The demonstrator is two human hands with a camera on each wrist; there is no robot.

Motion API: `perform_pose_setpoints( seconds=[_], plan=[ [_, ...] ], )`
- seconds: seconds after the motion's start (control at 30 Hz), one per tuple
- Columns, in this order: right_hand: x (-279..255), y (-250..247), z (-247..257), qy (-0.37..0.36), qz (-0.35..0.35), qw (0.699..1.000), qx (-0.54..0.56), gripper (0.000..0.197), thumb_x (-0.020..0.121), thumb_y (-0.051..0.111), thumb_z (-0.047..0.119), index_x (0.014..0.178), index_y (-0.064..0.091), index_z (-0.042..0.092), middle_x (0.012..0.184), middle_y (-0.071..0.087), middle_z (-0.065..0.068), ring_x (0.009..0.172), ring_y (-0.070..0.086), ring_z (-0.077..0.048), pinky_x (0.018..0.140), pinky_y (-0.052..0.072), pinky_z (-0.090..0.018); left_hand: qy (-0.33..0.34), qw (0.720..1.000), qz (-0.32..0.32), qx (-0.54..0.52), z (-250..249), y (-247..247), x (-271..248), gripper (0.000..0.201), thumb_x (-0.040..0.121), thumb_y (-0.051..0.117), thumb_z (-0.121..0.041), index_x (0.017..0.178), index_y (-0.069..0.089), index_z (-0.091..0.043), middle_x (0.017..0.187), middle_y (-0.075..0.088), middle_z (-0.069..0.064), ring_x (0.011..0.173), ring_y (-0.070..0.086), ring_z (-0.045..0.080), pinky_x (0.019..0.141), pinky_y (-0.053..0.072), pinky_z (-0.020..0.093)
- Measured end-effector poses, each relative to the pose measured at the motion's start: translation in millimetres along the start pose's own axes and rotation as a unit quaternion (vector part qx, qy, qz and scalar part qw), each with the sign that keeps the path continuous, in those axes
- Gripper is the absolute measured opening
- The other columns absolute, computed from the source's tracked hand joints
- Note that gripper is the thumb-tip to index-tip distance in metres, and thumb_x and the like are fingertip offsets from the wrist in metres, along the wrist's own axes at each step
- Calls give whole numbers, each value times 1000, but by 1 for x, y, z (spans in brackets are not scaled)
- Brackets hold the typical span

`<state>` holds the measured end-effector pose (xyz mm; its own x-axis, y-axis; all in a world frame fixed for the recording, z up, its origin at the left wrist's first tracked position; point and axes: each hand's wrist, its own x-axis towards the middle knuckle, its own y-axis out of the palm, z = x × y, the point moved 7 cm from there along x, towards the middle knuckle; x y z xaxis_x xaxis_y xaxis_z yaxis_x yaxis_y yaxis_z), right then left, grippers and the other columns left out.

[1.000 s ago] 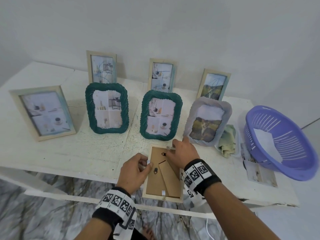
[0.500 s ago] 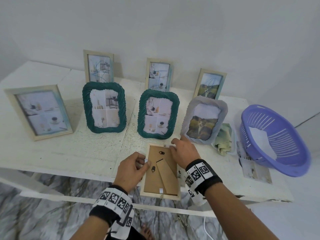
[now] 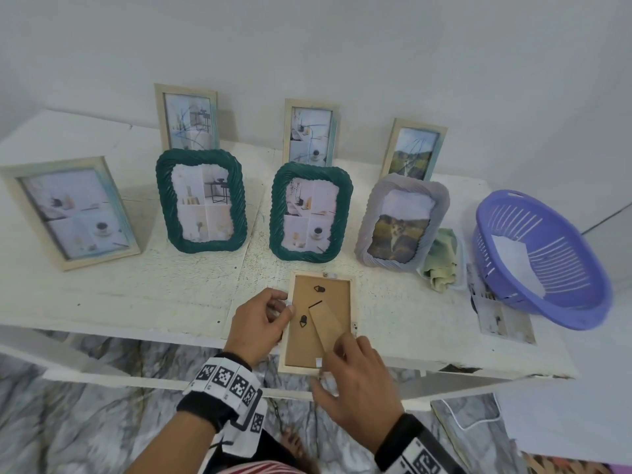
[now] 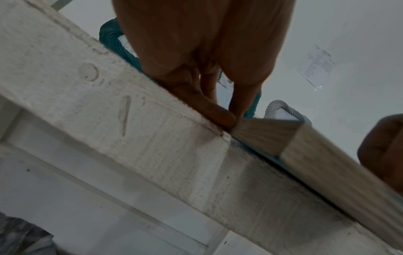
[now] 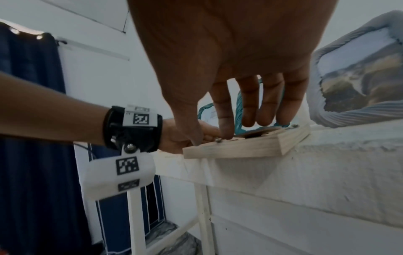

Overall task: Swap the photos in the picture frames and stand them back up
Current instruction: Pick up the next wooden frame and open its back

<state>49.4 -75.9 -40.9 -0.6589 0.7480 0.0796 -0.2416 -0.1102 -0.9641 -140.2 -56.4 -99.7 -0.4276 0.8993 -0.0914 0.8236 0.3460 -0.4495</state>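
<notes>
White table (image 3: 102, 289), picture frames (image 3: 201, 200), purple basket (image 3: 561, 268), green cloth (image 3: 441, 265)

I see a face-down frame (image 3: 319, 323) with pale wood edging and a brown board back carrying black clips, lying on the white, rough-painted table (image 3: 136, 289). Behind that frame stand two dark green rope-patterned frames (image 3: 201, 200) and, to their right, a grey ribbed frame (image 3: 403, 224); right of the grey one I note a pale green cloth (image 3: 441, 261) and a purple slotted basket (image 3: 540, 258). Below the table I see grey-veined marble floor (image 3: 85, 422); my wristbands (image 3: 229, 381) are black with black-and-white square markers.
</notes>
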Motion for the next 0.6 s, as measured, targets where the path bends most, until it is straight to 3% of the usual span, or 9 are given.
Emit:
perform_pose_setpoints(
  seconds=[0.2,0.47,0.6],
  plan=[
    [-5,11,7,43,1,995,-91,33,77,50,49,77,58,17,84,49,-3,72,47,-24,60,47,-35,-1,1000,6,-11,4,1,1,17,85,73,-28,99,64,-28,80,67,-10,67,62,12,66,59,44],
    [-4,17,-2,110,-40,993,-14,21,75,52,41,74,56,21,80,48,3,71,45,-20,62,45,-34,-7,1000,7,-22,6,1,3,16,85,73,-26,99,65,-28,80,67,-9,70,63,16,68,59,46],
    [-3,19,2,75,-34,997,2,11,77,56,32,83,52,24,88,48,2,75,44,-20,63,42,-34,-7,1000,7,-20,5,1,3,16,85,72,-26,100,65,-26,80,67,-8,69,63,15,68,59,45]
  ],
)
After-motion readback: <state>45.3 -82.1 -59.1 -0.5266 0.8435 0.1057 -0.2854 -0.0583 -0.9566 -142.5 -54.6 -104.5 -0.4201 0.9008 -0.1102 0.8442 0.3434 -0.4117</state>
